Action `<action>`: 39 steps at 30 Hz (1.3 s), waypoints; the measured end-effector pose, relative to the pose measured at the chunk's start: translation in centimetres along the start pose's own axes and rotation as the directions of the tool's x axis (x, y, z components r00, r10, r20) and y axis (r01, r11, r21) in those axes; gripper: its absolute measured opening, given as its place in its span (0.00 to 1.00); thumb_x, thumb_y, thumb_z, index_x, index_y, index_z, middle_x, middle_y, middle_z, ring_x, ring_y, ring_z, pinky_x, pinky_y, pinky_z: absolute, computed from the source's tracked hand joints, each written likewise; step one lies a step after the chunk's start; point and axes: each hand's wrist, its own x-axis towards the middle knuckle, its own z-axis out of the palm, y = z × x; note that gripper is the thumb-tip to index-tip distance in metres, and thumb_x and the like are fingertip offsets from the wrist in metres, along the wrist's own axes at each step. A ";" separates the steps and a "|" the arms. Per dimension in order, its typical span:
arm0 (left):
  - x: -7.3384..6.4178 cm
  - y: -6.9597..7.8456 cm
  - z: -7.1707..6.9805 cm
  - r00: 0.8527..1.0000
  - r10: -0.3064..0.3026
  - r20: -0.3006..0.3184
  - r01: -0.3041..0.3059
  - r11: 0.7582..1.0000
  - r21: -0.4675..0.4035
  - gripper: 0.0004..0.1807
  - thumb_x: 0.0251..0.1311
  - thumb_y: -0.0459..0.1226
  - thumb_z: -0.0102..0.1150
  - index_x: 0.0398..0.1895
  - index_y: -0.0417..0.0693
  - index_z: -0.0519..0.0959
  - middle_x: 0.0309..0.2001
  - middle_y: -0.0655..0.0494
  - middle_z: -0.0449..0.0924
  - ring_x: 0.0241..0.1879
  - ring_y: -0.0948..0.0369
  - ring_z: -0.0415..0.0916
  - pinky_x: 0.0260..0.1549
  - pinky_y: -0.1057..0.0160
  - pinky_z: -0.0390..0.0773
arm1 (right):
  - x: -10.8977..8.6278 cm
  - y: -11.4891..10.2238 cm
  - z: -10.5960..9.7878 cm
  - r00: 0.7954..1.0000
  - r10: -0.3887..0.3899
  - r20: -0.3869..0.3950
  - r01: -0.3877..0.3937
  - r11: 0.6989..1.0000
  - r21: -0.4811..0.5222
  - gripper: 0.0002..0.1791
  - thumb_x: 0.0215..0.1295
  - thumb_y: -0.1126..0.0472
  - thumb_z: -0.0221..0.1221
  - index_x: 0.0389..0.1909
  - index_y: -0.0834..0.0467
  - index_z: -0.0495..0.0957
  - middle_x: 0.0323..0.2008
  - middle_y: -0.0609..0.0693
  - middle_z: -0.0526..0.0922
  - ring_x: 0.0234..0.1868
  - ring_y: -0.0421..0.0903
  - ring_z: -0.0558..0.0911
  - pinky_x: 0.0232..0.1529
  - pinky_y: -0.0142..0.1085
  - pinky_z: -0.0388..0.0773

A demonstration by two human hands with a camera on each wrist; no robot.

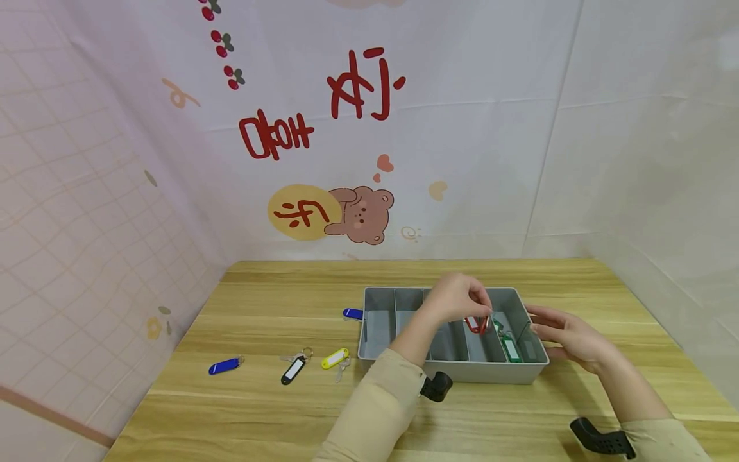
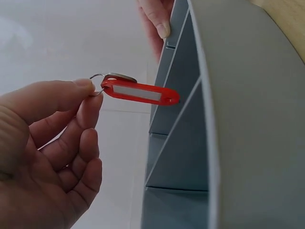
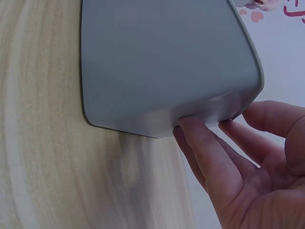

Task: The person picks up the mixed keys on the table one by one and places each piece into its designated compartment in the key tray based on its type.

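Note:
My left hand (image 1: 458, 298) is over the grey divided box (image 1: 450, 371), pinching the metal ring of a red key tag (image 2: 138, 92) between thumb and fingers. The tag has a white label, and a key (image 2: 120, 76) hangs on the same ring. In the head view the tag overlaps the right-hand compartments. My right hand (image 1: 571, 337) holds the box's right end, the thumb at the rim and other fingers (image 3: 209, 148) against the outer wall. A green key tag (image 1: 510, 348) lies in the rightmost compartment.
Left of the box lie a yellow key tag (image 1: 335, 358), a black key tag (image 1: 294, 370) and a blue key tag (image 1: 224, 366) on the wooden table (image 1: 242, 423). Another blue key tag (image 1: 353, 314) lies against the box's left side. A patterned cloth (image 1: 462, 141) hangs behind.

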 end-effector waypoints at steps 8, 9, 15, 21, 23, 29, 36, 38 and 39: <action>0.2 -0.6 0.6 1.000 -0.013 0.009 0.012 0.998 0.067 0.07 0.59 0.35 0.68 0.24 0.55 0.86 0.24 0.72 0.78 0.26 0.72 0.72 0.26 0.75 0.71 | 0.0 0.0 0.0 1.000 -0.001 0.001 0.001 1.000 0.016 0.31 0.77 0.67 0.49 0.73 0.73 0.51 0.56 0.44 0.76 0.52 0.41 0.82 0.46 0.46 0.82; 0.2 -0.7 0.7 1.000 -0.015 0.009 0.014 0.997 0.070 0.07 0.58 0.35 0.68 0.24 0.55 0.86 0.24 0.72 0.78 0.26 0.72 0.72 0.26 0.75 0.71 | -0.1 0.0 0.0 1.000 -0.004 0.002 0.004 1.000 0.018 0.30 0.77 0.67 0.49 0.74 0.72 0.52 0.56 0.44 0.76 0.52 0.41 0.82 0.46 0.46 0.82; 0.2 -1.2 1.1 0.999 -0.034 0.034 0.032 0.998 0.060 0.07 0.61 0.36 0.68 0.25 0.55 0.86 0.25 0.71 0.78 0.27 0.72 0.73 0.28 0.74 0.72 | 0.0 0.1 -0.1 1.000 -0.005 -0.005 0.005 1.000 0.006 0.30 0.77 0.67 0.49 0.73 0.73 0.51 0.57 0.45 0.75 0.52 0.41 0.82 0.46 0.46 0.82; 0.3 -1.6 1.4 0.998 -0.029 0.047 0.027 0.998 0.052 0.07 0.61 0.36 0.68 0.25 0.53 0.86 0.24 0.70 0.78 0.27 0.70 0.73 0.28 0.73 0.72 | 0.0 0.1 0.0 1.000 -0.002 -0.016 0.002 1.000 -0.017 0.32 0.76 0.67 0.49 0.72 0.76 0.47 0.59 0.48 0.73 0.52 0.40 0.81 0.46 0.46 0.82; 0.3 -1.7 1.6 0.998 -0.029 0.048 0.026 0.998 0.054 0.07 0.60 0.36 0.69 0.24 0.53 0.85 0.24 0.70 0.78 0.27 0.70 0.73 0.27 0.73 0.71 | 0.0 0.1 0.0 1.000 -0.004 -0.017 0.004 1.000 -0.023 0.33 0.77 0.67 0.49 0.72 0.77 0.47 0.60 0.49 0.73 0.52 0.40 0.82 0.46 0.46 0.82; 0.5 -1.7 1.9 0.998 -0.038 0.045 0.034 0.997 0.075 0.06 0.59 0.36 0.70 0.25 0.53 0.85 0.24 0.70 0.79 0.27 0.71 0.72 0.28 0.74 0.71 | 0.1 0.2 -0.1 1.000 -0.002 -0.019 0.002 1.000 -0.024 0.32 0.77 0.67 0.49 0.73 0.76 0.48 0.59 0.49 0.73 0.52 0.41 0.82 0.46 0.46 0.82; 0.6 -1.5 2.1 0.988 -0.148 -0.033 0.152 0.975 0.164 0.13 0.64 0.36 0.65 0.50 0.59 0.85 0.38 0.67 0.82 0.36 0.69 0.77 0.31 0.70 0.73 | 0.0 0.2 0.0 1.000 -0.005 -0.022 0.005 1.000 -0.025 0.31 0.77 0.67 0.49 0.73 0.74 0.50 0.61 0.47 0.72 0.52 0.39 0.81 0.46 0.45 0.82; 0.6 -1.6 2.2 0.985 -0.165 -0.050 0.171 0.969 0.176 0.16 0.64 0.37 0.66 0.54 0.60 0.83 0.42 0.66 0.83 0.39 0.68 0.78 0.33 0.69 0.74 | 0.0 0.1 0.0 1.000 -0.004 -0.026 0.003 1.000 -0.028 0.31 0.76 0.67 0.49 0.73 0.74 0.50 0.61 0.47 0.72 0.52 0.39 0.81 0.46 0.45 0.82; 0.6 -1.6 2.2 0.984 -0.168 -0.057 0.176 0.969 0.176 0.17 0.63 0.37 0.66 0.54 0.60 0.83 0.42 0.66 0.83 0.40 0.68 0.78 0.34 0.69 0.74 | 0.0 0.1 0.1 1.000 -0.003 -0.029 0.002 1.000 -0.031 0.31 0.76 0.67 0.50 0.73 0.75 0.50 0.61 0.47 0.72 0.52 0.39 0.81 0.46 0.45 0.82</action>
